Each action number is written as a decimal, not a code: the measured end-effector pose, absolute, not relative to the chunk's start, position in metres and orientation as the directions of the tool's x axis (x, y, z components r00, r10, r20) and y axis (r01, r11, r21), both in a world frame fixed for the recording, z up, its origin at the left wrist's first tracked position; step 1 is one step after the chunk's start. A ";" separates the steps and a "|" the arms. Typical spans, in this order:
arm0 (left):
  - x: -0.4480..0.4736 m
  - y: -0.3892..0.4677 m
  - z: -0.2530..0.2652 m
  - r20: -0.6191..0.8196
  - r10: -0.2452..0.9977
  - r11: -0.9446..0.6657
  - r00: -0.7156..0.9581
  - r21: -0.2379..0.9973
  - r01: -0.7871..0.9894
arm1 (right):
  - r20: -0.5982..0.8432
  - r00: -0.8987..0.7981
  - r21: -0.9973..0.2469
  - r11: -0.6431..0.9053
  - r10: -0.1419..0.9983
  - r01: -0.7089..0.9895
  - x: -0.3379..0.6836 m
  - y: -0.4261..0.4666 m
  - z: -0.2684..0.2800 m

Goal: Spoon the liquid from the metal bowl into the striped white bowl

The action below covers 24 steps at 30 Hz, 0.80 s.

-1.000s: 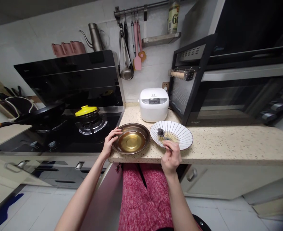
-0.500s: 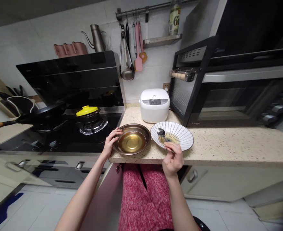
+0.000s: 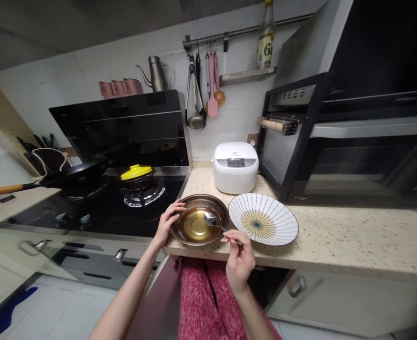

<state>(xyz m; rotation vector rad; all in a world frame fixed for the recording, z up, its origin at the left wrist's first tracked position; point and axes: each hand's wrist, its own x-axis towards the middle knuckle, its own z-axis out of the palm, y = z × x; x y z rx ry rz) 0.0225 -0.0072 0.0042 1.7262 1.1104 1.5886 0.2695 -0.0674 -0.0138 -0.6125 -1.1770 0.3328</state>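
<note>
A steel bowl (image 3: 198, 199) with clear golden liquid (image 3: 196, 231) in it stands near the counter's front edge. My left hand (image 3: 168, 223) grips its left rim, fingers laid over the edge. In my right hand (image 3: 239, 259) a metal spoon (image 3: 211, 219) is pinched by its handle, its head over the right part of the bowl. Whether the spoon head touches the liquid, I cannot tell. Just right of the bowl sits a white striped plate (image 3: 284, 221), with a shallow yellowish liquid in its middle.
Behind the bowl and plate is a white rice cooker (image 3: 235, 175). On the left, the stove (image 3: 112, 212) carries a pot with a yellow lid (image 3: 136, 172) and a black wok (image 3: 84, 172) whose wooden handle sticks out. A black rack (image 3: 293, 151) with an oven stands right.
My right hand has carried the spoon left, from over the plate to over the bowl. My left hand stays on the bowl's rim. The camera view has shifted a little.
</note>
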 end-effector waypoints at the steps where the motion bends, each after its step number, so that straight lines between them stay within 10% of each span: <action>1: 0.023 -0.007 0.004 0.534 0.845 -0.516 -0.033 0.830 0.210 | 0.746 0.345 -0.623 0.780 0.570 0.059 0.266 -0.067 -0.016; 24: 0.022 -0.008 0.006 0.548 0.836 -0.530 -0.027 0.819 0.222 | 0.698 0.255 -0.705 0.704 0.669 0.083 0.263 -0.059 -0.021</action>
